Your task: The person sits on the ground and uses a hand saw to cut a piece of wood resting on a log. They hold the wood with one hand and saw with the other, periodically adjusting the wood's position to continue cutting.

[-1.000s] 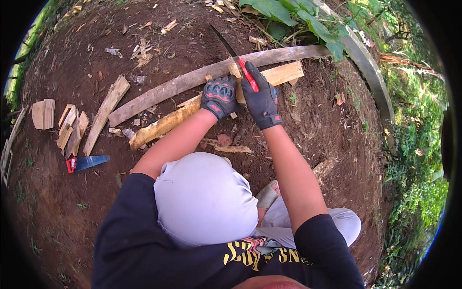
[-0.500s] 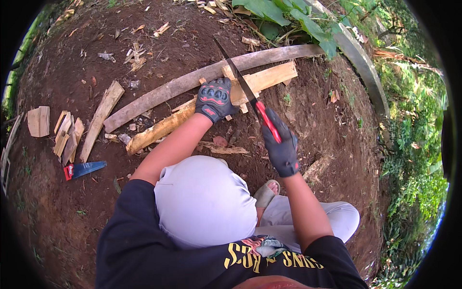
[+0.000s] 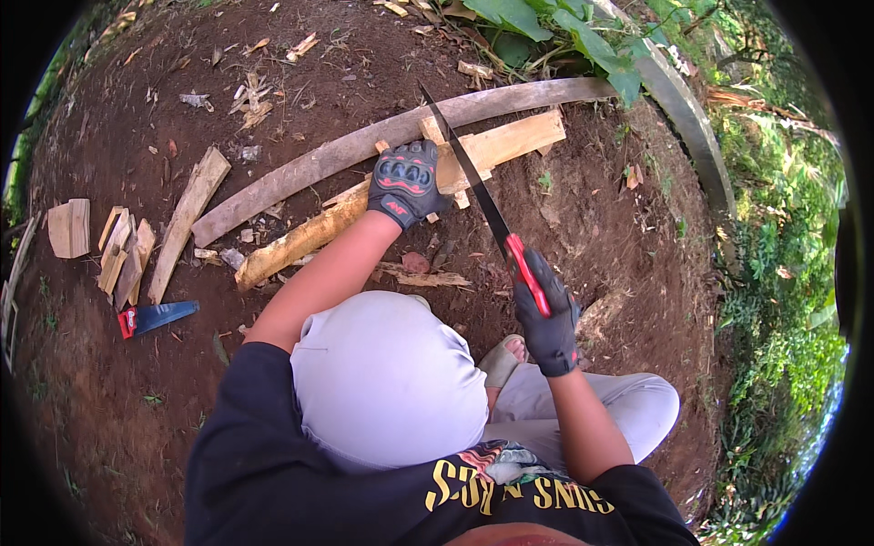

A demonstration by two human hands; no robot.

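My right hand [image 3: 548, 318], in a black glove, is closed round the red handle of a handsaw [image 3: 472, 169]. Its long dark blade slants up and left across a pale wooden plank [image 3: 516, 138]. My left hand [image 3: 403, 184], gloved in black with red trim, presses down on the plank left of the blade, its fingers bent over the wood and their tips partly hidden. Under and beside the plank lie short wood pieces and a rough yellowish length of wood [image 3: 296, 241]. A long curved grey-brown board [image 3: 332, 156] runs just beyond them.
A second handsaw [image 3: 162, 317] with a red handle lies on the soil at the left. Near it are several cut wood pieces [image 3: 127, 255], a block [image 3: 69, 227] and a longer plank [image 3: 189, 224]. A concrete edging [image 3: 683, 105] and leafy plants [image 3: 587, 41] border the far right.
My right hand has drawn the saw back, toward me and slightly right, so less of the blade reaches past the plank. My left hand stays in place on the plank.
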